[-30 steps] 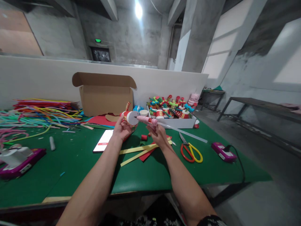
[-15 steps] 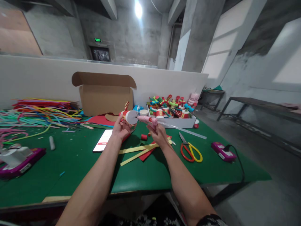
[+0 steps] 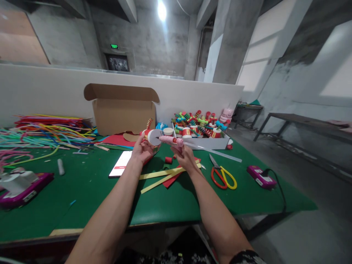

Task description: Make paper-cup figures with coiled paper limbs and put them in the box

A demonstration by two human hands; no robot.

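My left hand (image 3: 141, 151) is closed round a small red paper cup (image 3: 150, 135) held on its side above the green table (image 3: 90, 198), its white round base facing me and a coiled orange pipe cleaner (image 3: 149, 123) sticking up from it. My right hand (image 3: 184, 157) grips a pink glue gun (image 3: 170, 140) with a clear glue stick (image 3: 214, 151) trailing out to the right. The gun's dark tip touches the cup's white base.
An open cardboard box (image 3: 123, 110) stands behind the hands, and a white tray (image 3: 205, 143) of several finished cup toys to its right. Scissors (image 3: 221, 176), yellow and red paper strips (image 3: 165, 175), a phone (image 3: 121, 164), a pink device (image 3: 260, 177) with cord, and pipe cleaners (image 3: 41, 132) lie around.
The glue gun's tip has shifted slightly across the cup's white base; both hands stay almost where they were.
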